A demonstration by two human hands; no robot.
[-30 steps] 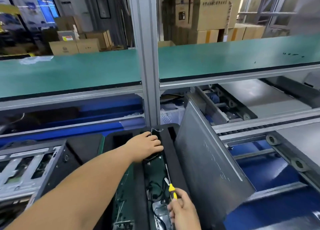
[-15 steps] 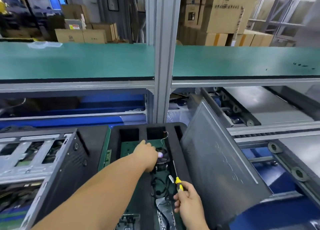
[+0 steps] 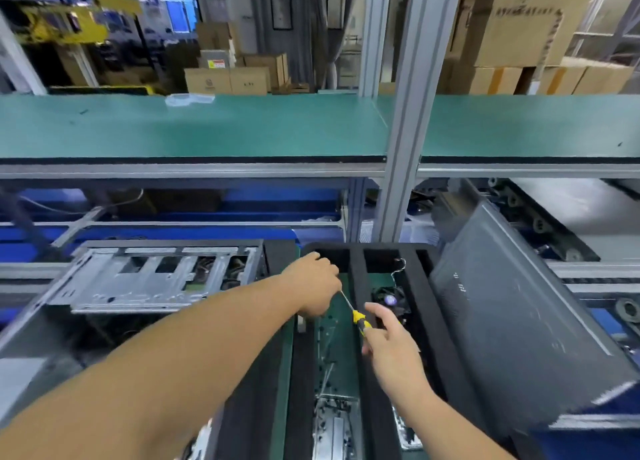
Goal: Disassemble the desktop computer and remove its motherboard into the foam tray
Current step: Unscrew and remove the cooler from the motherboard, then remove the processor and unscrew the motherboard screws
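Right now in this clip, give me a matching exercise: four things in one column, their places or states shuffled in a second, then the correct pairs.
1. screwdriver
2. computer case
3. side panel
4. left hand

A. leaning tilted, right of the foam tray
B. lying opened, left of the tray
C. held in the right hand
D. reaching into the tray's left compartment

Pairs: 1-C, 2-B, 3-A, 4-D

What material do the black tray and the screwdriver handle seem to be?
Black tray: likely foam, matte, with thick soft-looking dividers and rounded corners. Screwdriver handle: probably plastic, yellow and black with a slight gloss; its thin shaft looks like bare metal.
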